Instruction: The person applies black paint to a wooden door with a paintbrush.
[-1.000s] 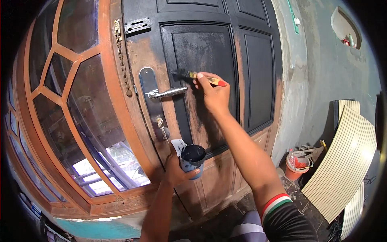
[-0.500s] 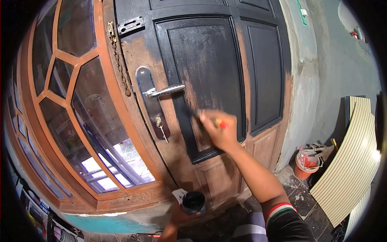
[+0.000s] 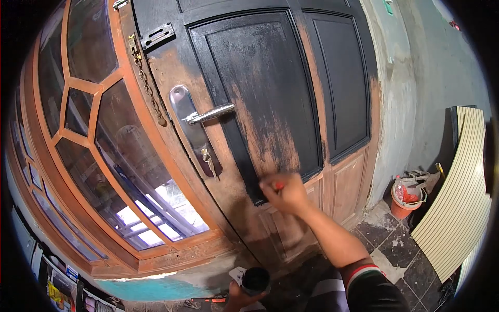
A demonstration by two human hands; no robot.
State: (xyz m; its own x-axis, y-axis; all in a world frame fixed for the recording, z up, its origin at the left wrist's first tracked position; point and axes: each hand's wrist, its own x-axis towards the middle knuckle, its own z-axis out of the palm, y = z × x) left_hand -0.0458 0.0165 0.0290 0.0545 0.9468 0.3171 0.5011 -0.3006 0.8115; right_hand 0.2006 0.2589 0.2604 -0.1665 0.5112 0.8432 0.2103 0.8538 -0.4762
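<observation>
My right hand (image 3: 289, 194) is closed around a paintbrush (image 3: 279, 185); only the red end of its handle shows clearly, and the bristles are hidden or blurred. The hand is at the lower edge of a door panel (image 3: 260, 57) coated in black paint, with bare brown wood streaking through its lower left. Low in the view, my left hand (image 3: 240, 298) grips a small dark cup (image 3: 256, 280) with black inside and a whitish patch at its side. A metal door handle (image 3: 210, 113) with keys (image 3: 209, 160) below it sits left of the panel.
An orange-framed window (image 3: 96, 135) adjoins the door on the left, with a hanging chain (image 3: 148, 86) between them. At right, an orange bucket (image 3: 404, 207) holding things stands on dark tiles, beside leaning ribbed cream panels (image 3: 452, 203). An orange-handled tool (image 3: 215, 299) lies low down.
My right hand has moved down the panel with the paintbrush, baring a streaky patch to view. The cup in my left hand sits slightly lower in view. The camera has shifted a little.
</observation>
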